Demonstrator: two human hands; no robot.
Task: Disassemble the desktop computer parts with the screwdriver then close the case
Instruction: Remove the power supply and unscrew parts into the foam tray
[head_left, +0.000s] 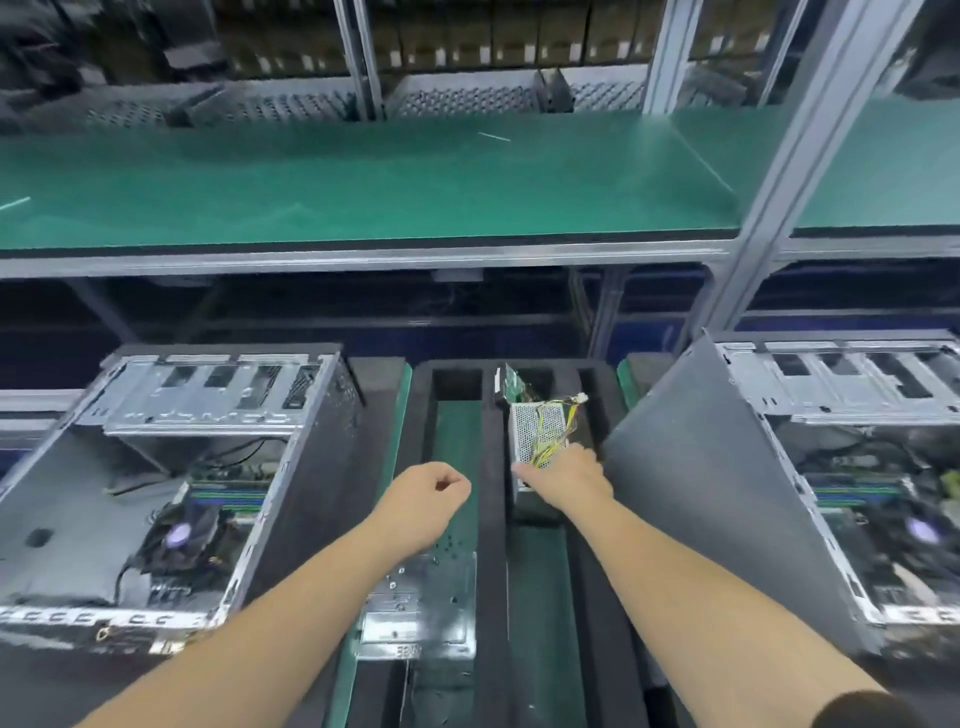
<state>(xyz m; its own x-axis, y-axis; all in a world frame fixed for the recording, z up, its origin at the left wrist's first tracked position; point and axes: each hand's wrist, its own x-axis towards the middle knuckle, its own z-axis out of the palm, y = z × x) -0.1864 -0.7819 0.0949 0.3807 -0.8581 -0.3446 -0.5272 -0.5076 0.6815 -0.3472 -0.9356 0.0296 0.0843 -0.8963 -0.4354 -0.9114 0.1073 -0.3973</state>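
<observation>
Step looks like stowing a removed part: right hand (563, 475) rests on the perforated silver metal power supply box (537, 434) with yellow wires, sitting in the black foam tray (493, 545) between two open grey steel computer cases (171, 467); grip unclear. Left hand (431, 491) hovers fisted, empty. Next likely release, then fetch the screwdriver, not visible.

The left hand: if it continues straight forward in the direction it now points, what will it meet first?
Probably the black foam tray: the left hand hangs over its left green-floored slot, pointing at the far wall. The slot ahead looks free, though depth is unclear.
</observation>
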